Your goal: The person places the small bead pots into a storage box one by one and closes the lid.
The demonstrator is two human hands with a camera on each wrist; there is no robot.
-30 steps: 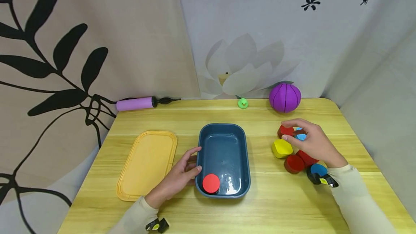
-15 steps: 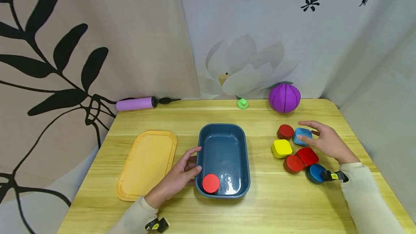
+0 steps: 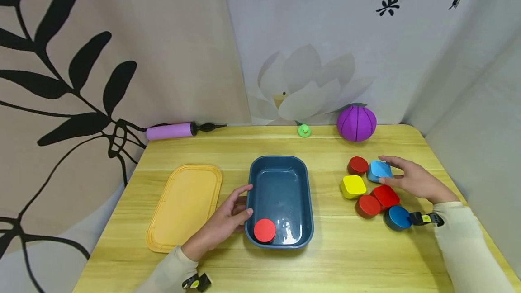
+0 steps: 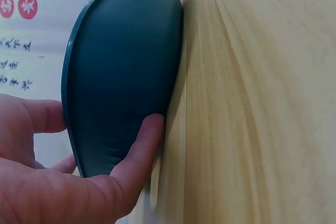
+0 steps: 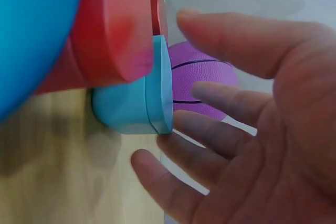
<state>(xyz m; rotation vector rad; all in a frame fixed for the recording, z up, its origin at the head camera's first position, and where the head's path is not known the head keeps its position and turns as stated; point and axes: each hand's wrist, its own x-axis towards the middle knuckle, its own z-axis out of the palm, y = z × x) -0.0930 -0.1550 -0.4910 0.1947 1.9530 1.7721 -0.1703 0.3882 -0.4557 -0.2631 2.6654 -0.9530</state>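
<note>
My left hand (image 3: 226,215) rests its fingertips and thumb against the left side of a dark blue rectangular tray (image 3: 281,193). The left wrist view shows that thumb on the tray's outer wall (image 4: 118,66). Inside the tray, near its front left corner, sits a round red box (image 3: 264,230). Over at the right, my right hand (image 3: 415,179) reaches beside a light blue rounded-square box (image 3: 379,171), thumb and fingers spread. In the right wrist view the fingers (image 5: 210,129) are loose, close to the light blue box (image 5: 136,103); nothing is gripped.
Around the light blue box stand red round boxes (image 3: 357,166), a yellow one (image 3: 353,186), a red rounded-square one (image 3: 385,197) and a blue round one (image 3: 397,218). A yellow lid (image 3: 185,207) lies left. Behind are a purple ball (image 3: 356,123), green duck (image 3: 304,130) and purple pump (image 3: 171,131).
My right hand has shifted right, from above the red and light blue boxes to the light blue box's right side. The left hand and the tray have stayed in place.
</note>
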